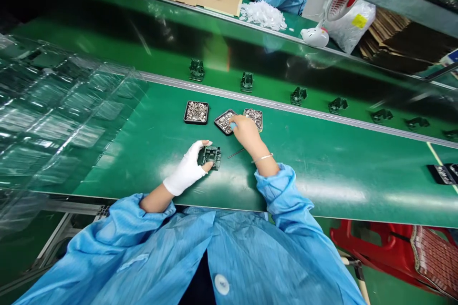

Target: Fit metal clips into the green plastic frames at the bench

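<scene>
Working well at the green table [307, 164] calls, I'd judge, for a steady left hand [188, 167] and a light, unhurried right hand [246, 132]. The right's fingers are drawn nearly together over the middle tray [220, 128]; whether they pinch anything, I cannot tell. The left's, part-open in its white glove, hold the circuit board [212, 156] between that tray and the table's front edge; gripping it at the sides should spare its face. It looks dark green, squarish and open-framed, with fine pale details.
</scene>
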Available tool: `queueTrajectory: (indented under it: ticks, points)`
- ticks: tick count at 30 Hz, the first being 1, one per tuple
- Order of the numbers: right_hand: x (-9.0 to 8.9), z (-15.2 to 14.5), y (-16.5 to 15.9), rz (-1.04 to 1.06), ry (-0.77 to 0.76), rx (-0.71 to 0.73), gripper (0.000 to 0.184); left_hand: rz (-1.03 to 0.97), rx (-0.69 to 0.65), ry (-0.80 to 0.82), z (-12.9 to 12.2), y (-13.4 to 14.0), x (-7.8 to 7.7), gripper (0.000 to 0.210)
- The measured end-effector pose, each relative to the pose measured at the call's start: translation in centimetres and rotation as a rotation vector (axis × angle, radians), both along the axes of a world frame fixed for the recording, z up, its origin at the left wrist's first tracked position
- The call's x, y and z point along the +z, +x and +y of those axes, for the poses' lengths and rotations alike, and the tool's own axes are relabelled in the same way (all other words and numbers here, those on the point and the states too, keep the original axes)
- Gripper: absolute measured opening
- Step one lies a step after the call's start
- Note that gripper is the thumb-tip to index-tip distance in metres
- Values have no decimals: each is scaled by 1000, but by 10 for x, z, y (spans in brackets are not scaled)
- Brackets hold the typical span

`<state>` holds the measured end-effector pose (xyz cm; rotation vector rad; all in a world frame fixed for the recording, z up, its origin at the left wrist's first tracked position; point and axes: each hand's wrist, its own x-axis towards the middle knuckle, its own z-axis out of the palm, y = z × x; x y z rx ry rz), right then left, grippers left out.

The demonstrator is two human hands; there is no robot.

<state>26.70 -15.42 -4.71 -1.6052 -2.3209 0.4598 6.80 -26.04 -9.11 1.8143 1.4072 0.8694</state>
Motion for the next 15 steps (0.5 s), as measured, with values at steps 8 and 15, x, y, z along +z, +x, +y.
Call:
queueTrajectory:
  ticks: [8,15]
  points:
    - [-4,29,-21,-362,-35,68,27,-189,115,-65,-1,-20,-1,58]
    - [-4,33,-12,-294,-6,53,33,-222,168,-76,3,-30,5,52]
